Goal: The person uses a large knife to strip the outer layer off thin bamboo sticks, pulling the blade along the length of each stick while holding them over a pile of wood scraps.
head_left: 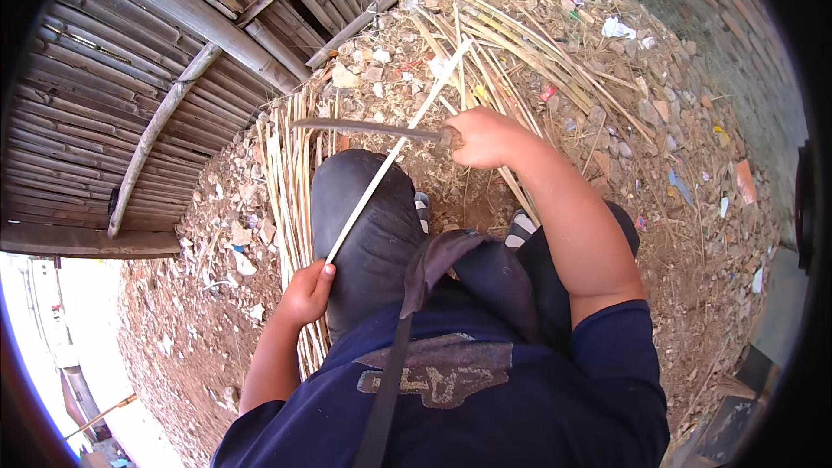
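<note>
Beside one knee [340, 191], the left hand [307, 293] pinches a pale strip [368, 198]; the outstretched right hand [485, 137] clasps a knife [368, 126].

Between the bamboo strip [378, 180] and the right forearm [565, 199] the air is open, but the knife [364, 126] bars the way forward.

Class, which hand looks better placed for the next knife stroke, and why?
Probably the right hand: it grips the knife, which crosses the bamboo strip; the left hand is occupied holding that strip.
</note>
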Available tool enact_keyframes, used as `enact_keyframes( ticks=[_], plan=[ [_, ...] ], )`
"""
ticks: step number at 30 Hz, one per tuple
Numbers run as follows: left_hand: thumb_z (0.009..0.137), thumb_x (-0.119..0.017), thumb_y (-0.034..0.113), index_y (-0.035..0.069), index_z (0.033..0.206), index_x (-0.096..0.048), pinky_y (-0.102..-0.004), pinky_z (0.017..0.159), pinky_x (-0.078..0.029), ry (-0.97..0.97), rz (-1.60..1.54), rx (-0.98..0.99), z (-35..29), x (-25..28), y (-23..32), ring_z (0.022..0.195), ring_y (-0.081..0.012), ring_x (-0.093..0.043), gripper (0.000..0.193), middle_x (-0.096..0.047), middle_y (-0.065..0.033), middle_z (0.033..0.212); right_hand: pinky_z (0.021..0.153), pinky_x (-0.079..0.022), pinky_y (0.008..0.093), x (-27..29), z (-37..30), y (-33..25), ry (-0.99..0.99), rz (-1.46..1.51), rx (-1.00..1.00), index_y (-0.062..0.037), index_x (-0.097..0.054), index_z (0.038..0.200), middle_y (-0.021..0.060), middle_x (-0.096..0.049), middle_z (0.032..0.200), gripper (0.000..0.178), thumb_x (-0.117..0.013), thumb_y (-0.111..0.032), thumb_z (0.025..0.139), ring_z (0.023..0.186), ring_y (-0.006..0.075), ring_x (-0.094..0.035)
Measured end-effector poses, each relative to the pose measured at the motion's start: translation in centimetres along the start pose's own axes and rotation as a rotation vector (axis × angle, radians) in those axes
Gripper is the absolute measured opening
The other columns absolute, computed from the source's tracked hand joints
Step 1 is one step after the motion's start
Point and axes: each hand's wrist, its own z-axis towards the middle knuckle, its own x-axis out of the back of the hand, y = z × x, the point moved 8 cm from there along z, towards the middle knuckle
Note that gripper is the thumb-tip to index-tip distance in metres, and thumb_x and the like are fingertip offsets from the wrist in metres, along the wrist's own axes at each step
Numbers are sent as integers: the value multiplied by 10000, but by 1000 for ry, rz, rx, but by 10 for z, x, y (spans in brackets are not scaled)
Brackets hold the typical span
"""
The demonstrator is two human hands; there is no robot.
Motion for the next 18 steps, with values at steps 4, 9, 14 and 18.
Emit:
enact_keyframes(
  ticks=[4, 9, 14, 18],
  plan=[
    [1106, -432, 398, -4, 836, -542, -401, 630, -449, -80, -151, 26, 2, -3, -14, 634, -228, -496, 497, -527, -114, 658, 807, -549, 449, 4, 2, 4, -74, 3, 22, -64, -722, 1059, 196, -724, 940, 343, -655, -169, 740, 893, 358, -696],
    [1108, -429, 392, -5, 823, -533, -382, 620, -438, -62, -84, 8, 3, 1, 0, 633, -204, -479, 500, -511, -101, 651, 802, -542, 441, 8, 11, 63, 21, 205, -171, -61, -728, 1097, 206, -733, 963, 385, -680, -199, 741, 888, 339, -702],
    [1104, -439, 397, -12, 844, -551, -376, 636, -443, -83, -116, 19, 0, -1, -16, 648, -201, -482, 497, -529, -110, 673, 855, -547, 439, 12, 2, 14, -10, 10, -44, -47, -720, 1079, 222, -720, 1003, 360, -659, -193, 755, 947, 354, -701],
    [1103, -443, 395, -9, 842, -553, -369, 635, -443, -73, -124, 17, 3, 1, -2, 654, -192, -485, 494, -530, -101, 676, 800, -544, 443, 17, 8, 74, 60, 125, -181, -26, -718, 1022, 221, -718, 951, 321, -649, -178, 748, 902, 344, -698]
  ],
)
